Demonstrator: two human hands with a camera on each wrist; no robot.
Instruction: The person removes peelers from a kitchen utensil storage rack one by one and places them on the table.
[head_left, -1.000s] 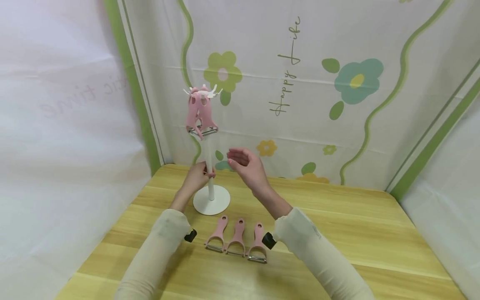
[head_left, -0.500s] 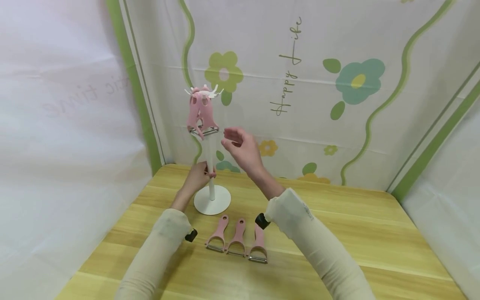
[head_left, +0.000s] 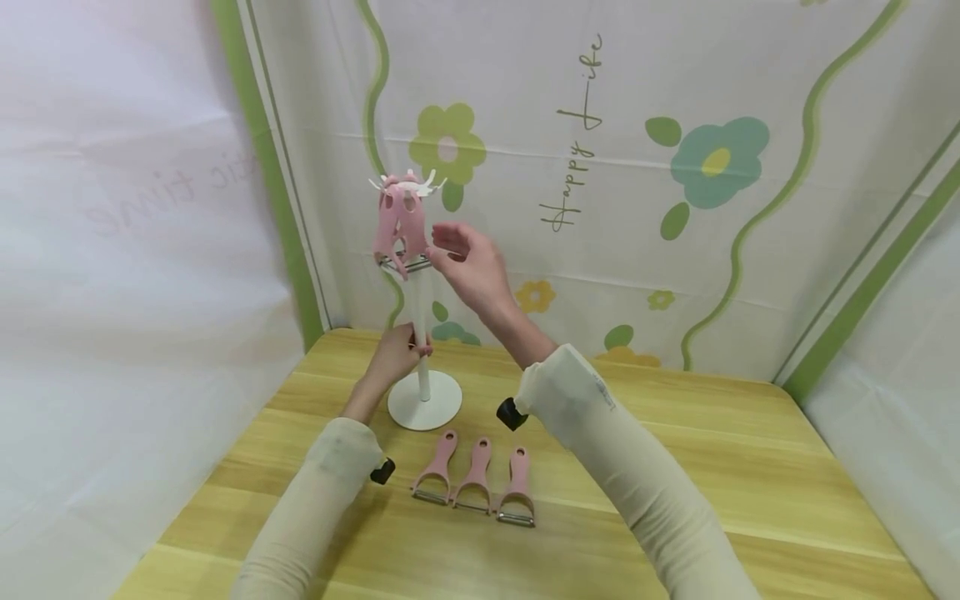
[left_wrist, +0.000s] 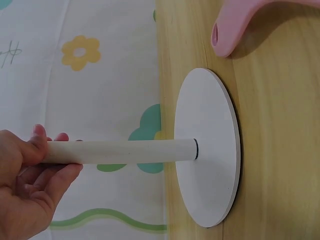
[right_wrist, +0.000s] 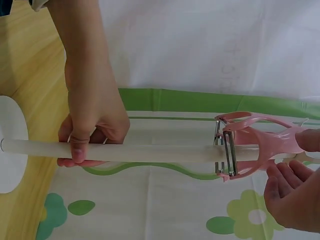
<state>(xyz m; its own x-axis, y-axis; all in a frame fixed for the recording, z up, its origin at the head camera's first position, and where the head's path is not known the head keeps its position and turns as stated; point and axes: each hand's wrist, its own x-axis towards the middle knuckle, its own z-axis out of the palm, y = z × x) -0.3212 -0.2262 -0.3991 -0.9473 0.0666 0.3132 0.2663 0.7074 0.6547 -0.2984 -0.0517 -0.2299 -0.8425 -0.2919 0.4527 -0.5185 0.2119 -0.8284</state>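
A white stand with a round base and a ring of hooks stands upright on the table. Several pink Y-shaped peelers hang from its hooks, blades down. Low on the pole, my left hand grips it between thumb and fingers; the left wrist view shows this hand wrapped around the pole. My right hand is raised beside the hanging peelers, fingers apart from the thumb and loosely bent. In the right wrist view its thumb overlaps the top of a hanging peeler.
Three more pink peelers lie in a row before the base: a left one, a middle one and a right one. The wooden table meets a white flowered curtain at the back.
My right hand has risen and moved left, from beside the pole up to the hanging peelers. The left hand has stayed on the pole.
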